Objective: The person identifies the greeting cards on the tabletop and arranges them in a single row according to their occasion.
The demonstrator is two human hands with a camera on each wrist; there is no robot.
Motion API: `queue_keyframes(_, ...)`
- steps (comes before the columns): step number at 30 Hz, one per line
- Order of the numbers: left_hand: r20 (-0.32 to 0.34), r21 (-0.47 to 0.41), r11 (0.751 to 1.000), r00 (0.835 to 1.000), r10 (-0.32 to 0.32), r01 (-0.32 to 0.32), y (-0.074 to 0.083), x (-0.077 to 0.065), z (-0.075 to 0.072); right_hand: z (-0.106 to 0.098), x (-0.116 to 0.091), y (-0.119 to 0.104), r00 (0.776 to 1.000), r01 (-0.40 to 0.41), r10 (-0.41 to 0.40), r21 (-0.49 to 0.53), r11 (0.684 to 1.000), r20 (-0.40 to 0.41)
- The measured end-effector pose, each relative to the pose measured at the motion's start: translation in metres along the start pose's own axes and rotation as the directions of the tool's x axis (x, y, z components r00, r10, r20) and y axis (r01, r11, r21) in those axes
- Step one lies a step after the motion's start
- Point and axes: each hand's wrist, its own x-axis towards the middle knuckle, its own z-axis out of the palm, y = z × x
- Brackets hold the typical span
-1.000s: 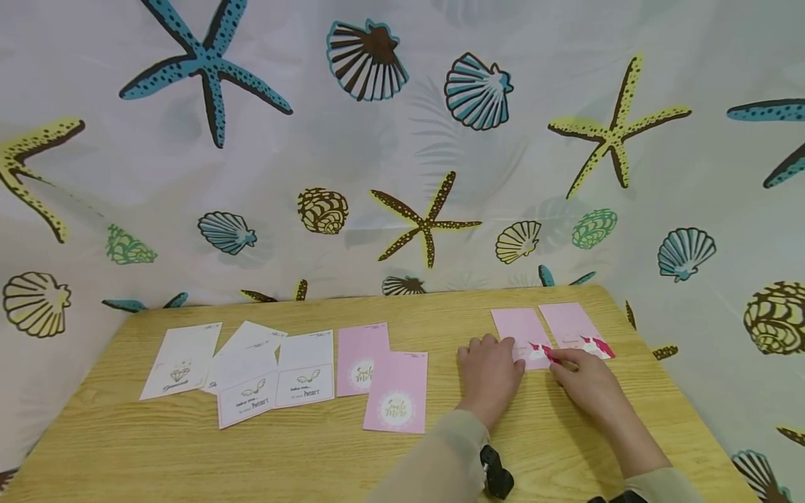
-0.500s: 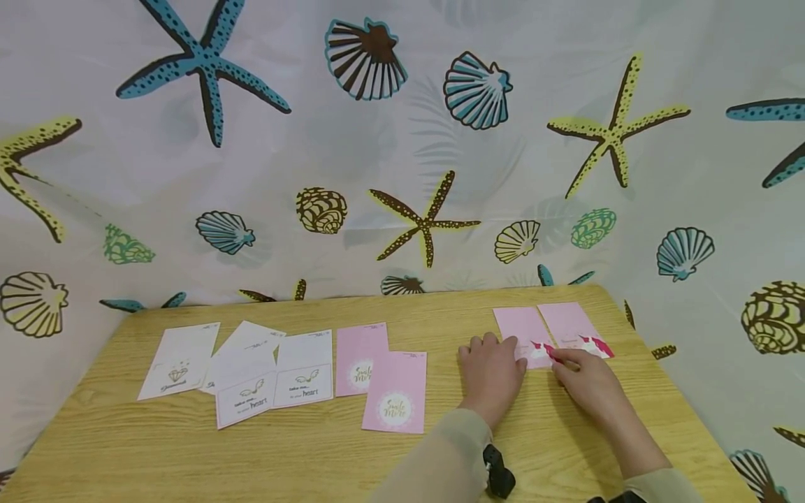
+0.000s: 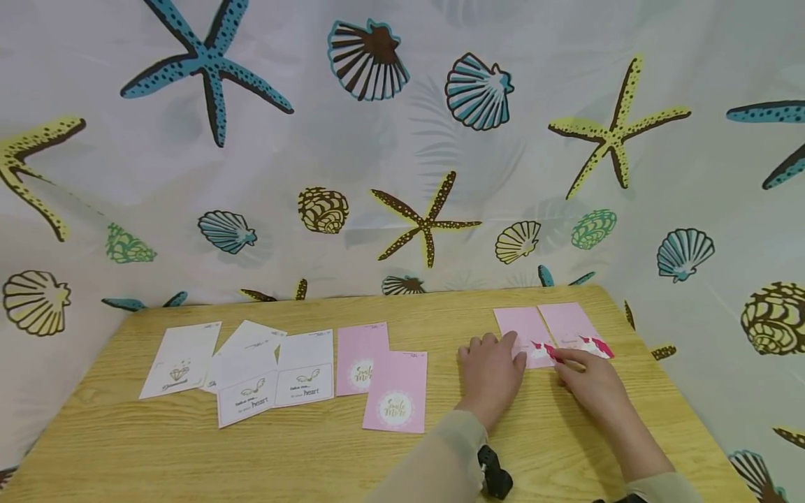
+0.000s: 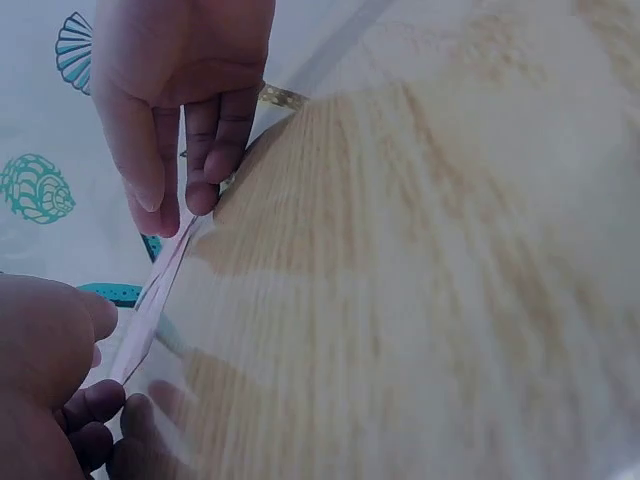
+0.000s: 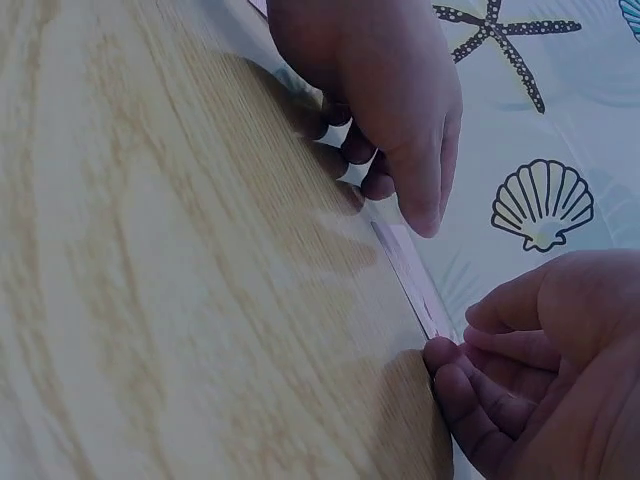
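Two pink cards with a red-and-white unicorn print lie side by side at the table's right end. My right hand (image 3: 591, 381) pinches the lower right corner of the left unicorn card (image 3: 524, 323) between thumb and index finger. At that card's left edge my left hand (image 3: 492, 381) rests palm down, fingers loosely bent, index fingertip and thumb touching it. The right unicorn card (image 3: 572, 323) lies just beyond my right hand. Edge-on between both hands, the pink card (image 4: 150, 310) shows as a thin strip in the left wrist view.
Left of my hands lie two overlapping pink "Smile More" cards (image 3: 411, 377). Farther left are several white cards: two with wings and "heart" (image 3: 306, 377), one with a diamond (image 3: 182, 353), another partly covered (image 3: 239, 353). A shell-print cloth (image 3: 402, 140) hangs behind the wooden table (image 3: 251, 461).
The left unicorn card has shifted very slightly right, closer to its neighbour, with my right fingers moving along. My left hand stays nearly still; the other cards have not moved.
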Motion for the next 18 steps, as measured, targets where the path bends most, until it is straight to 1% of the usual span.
queue_keyframes(3,0.022,-0.019,1.0,1.0,-0.006,0.006,-0.001,-0.002,-0.005,-0.001,-0.003,0.001,1.0,-0.001,0.002,0.032,0.999,-0.016)
queue_keyframes(6,0.002,-0.048,0.999,1.0,0.002,-0.002,-0.006,-0.005,-0.013,0.0,-0.007,0.0,1.0,-0.004,0.006,0.073,0.997,-0.022)
queue_keyframes(9,-0.028,-0.078,0.997,1.0,0.004,-0.006,-0.012,-0.01,-0.022,0.002,-0.012,-0.003,1.0,-0.021,0.022,0.131,0.991,-0.007)
queue_keyframes(12,-0.046,-0.101,0.995,0.999,-0.003,-0.002,-0.019,-0.014,-0.029,0.006,-0.016,-0.008,1.0,-0.024,0.024,0.155,0.988,0.002)
queue_keyframes(18,-0.074,-0.171,0.985,0.997,-0.022,0.009,-0.03,-0.026,-0.044,0.014,-0.027,-0.022,1.0,0.011,-0.016,0.193,0.981,0.024)
